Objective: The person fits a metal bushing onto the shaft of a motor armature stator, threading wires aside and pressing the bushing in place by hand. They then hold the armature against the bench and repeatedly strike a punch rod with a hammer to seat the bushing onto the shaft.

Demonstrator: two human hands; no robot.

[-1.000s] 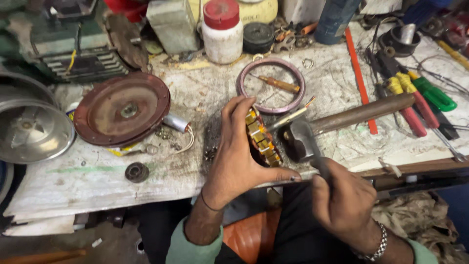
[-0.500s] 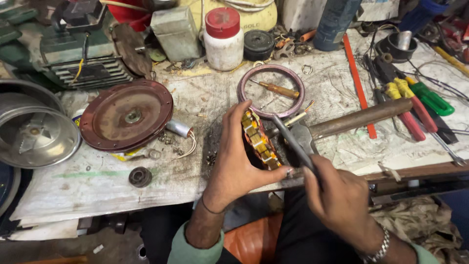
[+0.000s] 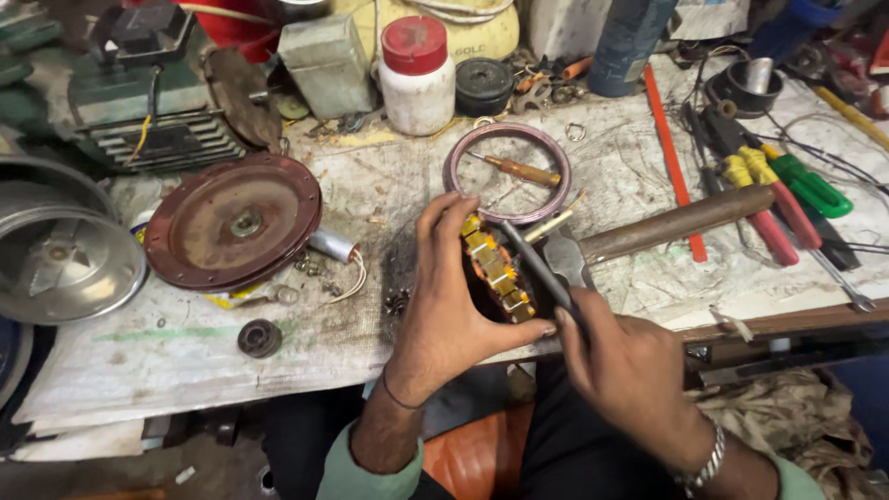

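A worn, stained workbench (image 3: 278, 361) fills the view, its wooden edge chipped. Below lies a dim, grey floor (image 3: 111, 472). Light is even.

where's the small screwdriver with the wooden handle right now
In the head view the screwdriver lies inside the copper wire ring at the middle of the bench, just beyond the left hand and in front of the white jar.

Yellow-taped stator (image 3: 495, 268), rust-red disc (image 3: 233, 220), white jar (image 3: 417, 79) with red lid (image 3: 414, 43)
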